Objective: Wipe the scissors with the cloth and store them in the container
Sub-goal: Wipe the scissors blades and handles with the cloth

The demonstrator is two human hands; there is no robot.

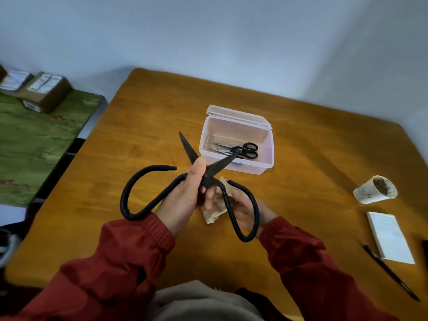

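Scissors (209, 179), one large black pair, are held in the air above the near middle of the wooden table (143, 126), just in front of the single clear plastic container (266, 158). Their blades are spread in a V. One tip points away and slightly left; the other points away and right, and in this view it overlaps the container's near wall. The long axis runs from the person toward the table's far edge, with the two big handle loops nearest the body, one swung out to the left and one to the right. The left hand (185, 195) grips the left handle's shank close to the pivot, fingers curled round it and thumb raised beside the blades. The right hand (249, 210) sits behind the right loop, its fingers curled on the one crumpled beige cloth (215, 206), which lies under the pivot. The container's lid (238, 115) stands open at its far side. Inside lie small black-handled scissors (249, 150), whether one pair or two I cannot tell. Toward the right edge are one paper cup (375, 188) on its side, one white notepad (391, 237) and one pen (391, 274), all well apart from the hands, with bare wood between them and the container. Off the table's left edge, cardboard boxes (44, 91) rest on a green-covered surface (34, 147).
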